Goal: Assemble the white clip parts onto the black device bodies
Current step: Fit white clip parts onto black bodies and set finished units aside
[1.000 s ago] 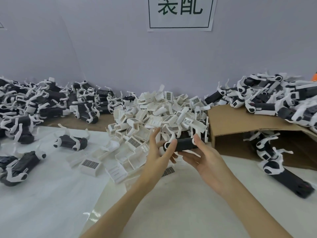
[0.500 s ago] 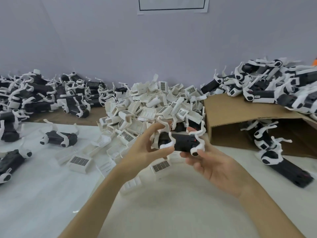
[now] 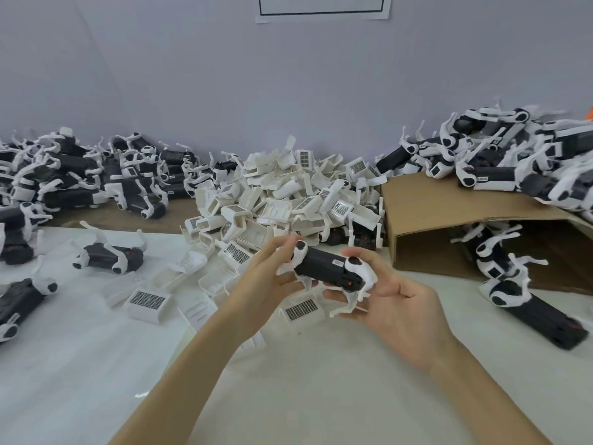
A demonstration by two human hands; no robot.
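Since half-second-earlier frame: black device body [image 3: 324, 264] rolled in my grip, white arms now hanging downward, not wrapped over top; view shifted slightly. Body held above tabletop [image 3: 321, 380], just in front of white clip pile [image 3: 288, 200]. Long axis runs left-right, right end tilted slightly lower and nearer me; red dot at that end. My left hand [image 3: 266, 277]: fingers curled round left end. My right hand [image 3: 394, 303]: fingers curled under right end, thumb over white cap. Cardboard box [image 3: 449, 220] to right.
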